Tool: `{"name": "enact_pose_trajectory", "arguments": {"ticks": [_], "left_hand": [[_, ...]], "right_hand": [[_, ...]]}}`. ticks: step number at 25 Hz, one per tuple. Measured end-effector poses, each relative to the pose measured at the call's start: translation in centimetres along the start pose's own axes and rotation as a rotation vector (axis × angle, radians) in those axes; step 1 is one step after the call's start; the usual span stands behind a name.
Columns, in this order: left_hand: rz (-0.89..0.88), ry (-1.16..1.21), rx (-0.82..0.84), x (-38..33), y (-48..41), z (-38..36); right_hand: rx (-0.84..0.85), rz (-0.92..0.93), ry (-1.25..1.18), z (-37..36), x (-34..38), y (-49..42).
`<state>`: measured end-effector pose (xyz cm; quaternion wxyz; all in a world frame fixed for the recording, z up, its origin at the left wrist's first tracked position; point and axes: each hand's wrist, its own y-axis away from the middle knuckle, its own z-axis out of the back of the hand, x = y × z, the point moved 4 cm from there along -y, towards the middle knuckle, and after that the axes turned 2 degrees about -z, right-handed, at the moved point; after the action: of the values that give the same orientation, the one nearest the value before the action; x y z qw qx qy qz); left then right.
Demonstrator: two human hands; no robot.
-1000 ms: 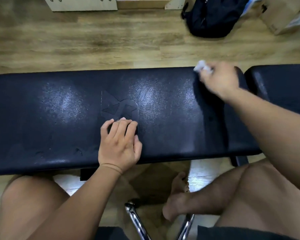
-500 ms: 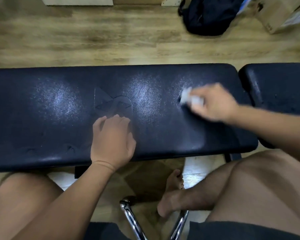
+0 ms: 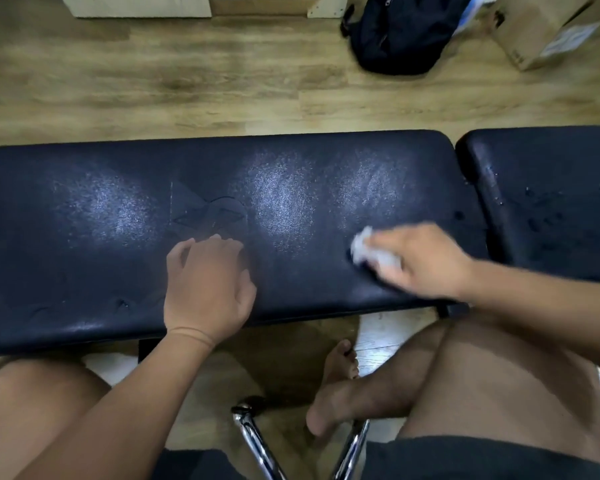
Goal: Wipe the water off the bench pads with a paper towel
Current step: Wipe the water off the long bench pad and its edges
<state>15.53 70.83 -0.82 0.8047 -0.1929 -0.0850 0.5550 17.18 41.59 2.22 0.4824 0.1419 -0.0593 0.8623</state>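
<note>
- Long pad (image 3: 118, 209) – the stroke that began at its far right edge a second ago has swept down to the near right part.
- Short pad (image 3: 551, 202), right – droplets remain, so it is likely next.
- Left hand (image 3: 205, 285) – still flat and relaxed, bracing mid-pad.
- Right hand (image 3: 420, 261) – pinching the towel (image 3: 364, 247) against the pad.

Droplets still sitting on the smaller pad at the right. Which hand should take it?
Right. The right hand already grips the paper towel beside the smaller pad; the left hand rests on the long pad.
</note>
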Motion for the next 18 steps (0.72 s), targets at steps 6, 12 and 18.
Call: {"name": "enact_pose_trajectory", "arguments": {"ticks": [6,12,18], "left_hand": [[0.006,0.0,0.016,-0.1,0.0,0.1],[0.01,-0.015,0.02,-0.1,-0.2,0.0],[0.025,-0.024,0.049,0.2,-0.1,0.2]], "right_hand": [[-0.213,-0.66,0.125,5.9,-11.1,-4.9],[-0.072,-0.068,-0.016,-0.4,1.2,1.6],[-0.244,-0.904,0.121,5.9,-12.9,-1.6]]}}
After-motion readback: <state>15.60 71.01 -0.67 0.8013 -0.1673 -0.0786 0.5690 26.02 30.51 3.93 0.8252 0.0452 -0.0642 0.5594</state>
